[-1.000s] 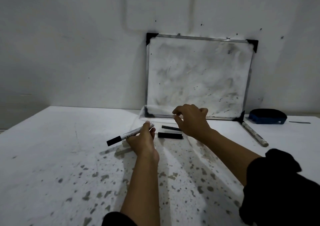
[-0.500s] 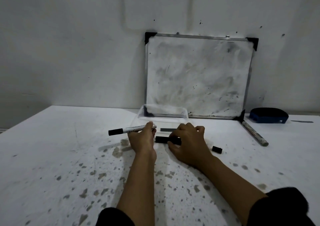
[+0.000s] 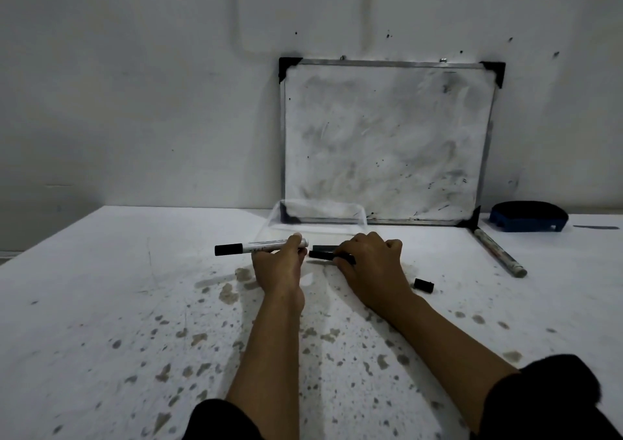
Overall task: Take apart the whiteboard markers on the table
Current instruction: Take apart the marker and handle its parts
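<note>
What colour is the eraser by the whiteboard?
Blue base, black top on the eraser; head view.

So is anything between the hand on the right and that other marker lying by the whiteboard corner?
Only the small black piece lies on the table roughly between the right hand and the second marker; otherwise nothing visible blocks it.

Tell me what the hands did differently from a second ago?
The right hand came down from the air onto the table and took hold of the black marker piece. A small black cap now lies beside that wrist. The left hand levelled the marker it holds, its black end dipping less. The whiteboard, eraser and other marker stayed put.
</note>
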